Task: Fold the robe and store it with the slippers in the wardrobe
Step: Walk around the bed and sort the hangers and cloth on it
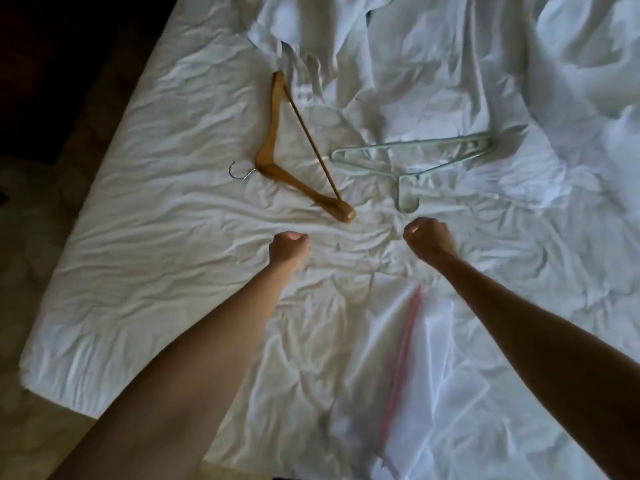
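Note:
A white robe (408,74) lies spread and crumpled at the far side of the bed, hard to tell apart from the white sheet (156,237). My left hand (289,249) and my right hand (429,239) are both stretched out over the middle of the bed, short of the robe. Each has its fingers curled into a fist, and I see nothing held in either. No slippers are in view.
A wooden hanger (277,143) with a metal hook lies just beyond my left hand. A pale plastic hanger (408,157) lies beyond my right hand. A clear bag with a pink zip strip (403,344) lies near me. The bed's left edge drops to a dark floor.

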### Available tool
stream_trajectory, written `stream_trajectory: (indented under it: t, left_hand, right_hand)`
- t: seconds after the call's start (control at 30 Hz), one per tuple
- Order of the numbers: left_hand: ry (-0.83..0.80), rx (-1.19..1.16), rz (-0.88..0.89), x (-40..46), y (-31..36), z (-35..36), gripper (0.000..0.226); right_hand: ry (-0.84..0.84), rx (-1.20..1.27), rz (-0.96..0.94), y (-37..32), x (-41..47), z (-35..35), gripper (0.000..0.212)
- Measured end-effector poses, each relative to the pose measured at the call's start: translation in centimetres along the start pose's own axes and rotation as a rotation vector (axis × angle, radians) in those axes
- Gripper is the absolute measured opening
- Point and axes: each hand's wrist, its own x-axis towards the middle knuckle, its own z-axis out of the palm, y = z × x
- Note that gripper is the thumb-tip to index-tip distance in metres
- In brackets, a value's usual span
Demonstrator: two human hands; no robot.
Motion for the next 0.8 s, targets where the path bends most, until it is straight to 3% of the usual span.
stream_trajectory:
  t: [0.07, 0.17, 0.27, 0.4, 0.47, 0.57, 0.7, 0.8]
  left_hand:
    - [0.052, -0.009, 0.02, 7.9, -0.6, 2.0, 0.045]
    - [0.091, -0.115, -0.031, 13.0, 1.4, 3.8, 0.065]
    - [0.126, -0.326, -0.099, 14.1, 4.2, 5.0, 0.063]
    - [0.157, -0.403, -0.102, 17.6, 4.2, 6.2, 0.056]
    - [0.161, -0.433, -0.097, 18.9, 3.6, 6.4, 0.045]
    - [0.204, -0.464, -0.058, 19.6, 2.9, 6.1, 0.034]
    - [0.045, -0.632, -0.047, 17.6, 2.1, 4.6, 0.023]
    - [0.151, -0.617, -0.038, 13.7, 0.1, 2.0, 0.028]
  right_hand:
    - [0.117, -0.032, 0.02, -0.7, 4.4, 0.2, 0.03]
    - [0.107, 0.127, 0.099, -1.9, 10.0, 1.9, 0.041]
    - [-0.017, 0.593, 0.21, -4.1, 13.7, 5.2, 0.054]
    - [-0.182, 1.128, 0.324, -8.0, 18.1, 8.5, 0.071]
    - [-0.165, 1.301, 0.375, -8.8, 20.4, 10.0, 0.059]
    - [-0.073, 1.353, 0.398, -9.1, 21.5, 11.2, 0.029]
    - [0.031, 1.439, 0.39, -9.6, 17.6, 10.5, 0.019]
    - [0.072, 1.327, 0.357, -8.0, 11.3, 10.1, 0.011]
